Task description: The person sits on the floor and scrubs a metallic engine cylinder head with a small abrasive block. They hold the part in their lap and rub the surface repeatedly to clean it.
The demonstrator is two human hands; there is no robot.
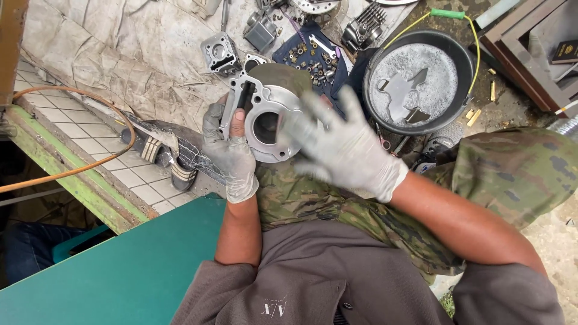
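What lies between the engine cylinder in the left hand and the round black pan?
In the head view, the blurred gloved right hand crosses between the engine cylinder and the black pan; behind it lies a dark cloth with small bolts.

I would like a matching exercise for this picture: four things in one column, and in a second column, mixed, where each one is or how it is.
1. engine cylinder
2. round black pan
3. orange hose
4. right hand

a. across the tiled floor, far left
b. held in the left hand
c. top right, greyish liquid inside
d. gloved, open, blurred, before the cylinder

Pairs: 1-b, 2-c, 3-a, 4-d
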